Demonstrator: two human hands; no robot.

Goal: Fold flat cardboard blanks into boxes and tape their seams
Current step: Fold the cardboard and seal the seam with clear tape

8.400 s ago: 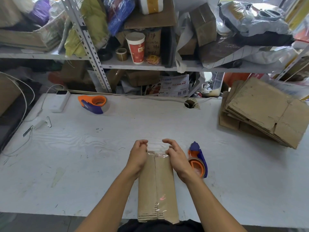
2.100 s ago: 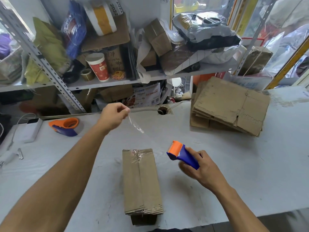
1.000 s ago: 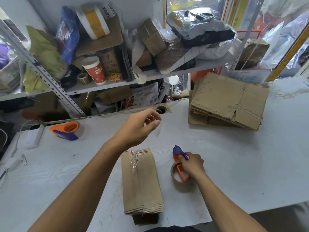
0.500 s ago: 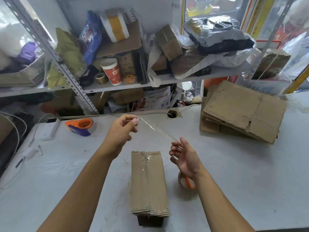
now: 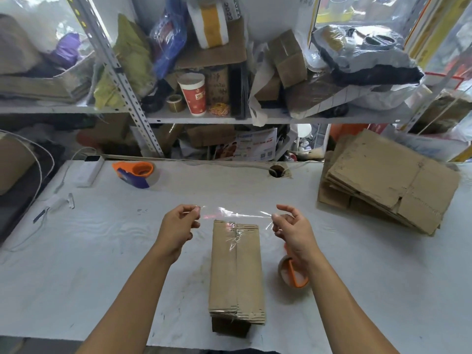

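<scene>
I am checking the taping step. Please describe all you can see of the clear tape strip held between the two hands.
The clear tape strip is thin, transparent and glossy, with wrinkles that catch light. It stretches almost level, taut, above the far end of the cardboard box, apparently not touching it yet. The left hand pinches one end, the right hand pinches the other.

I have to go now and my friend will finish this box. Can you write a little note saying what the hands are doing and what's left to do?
Left hand and right hand each pinch one end of a clear tape strip, stretched above the far end of the folded box.
The tape dispenser lies right of the box; flat blanks are stacked far right.
Done: box folded, top seam already carries some tape.
Left: press this strip down across the far end, then probably start the next blank.
</scene>
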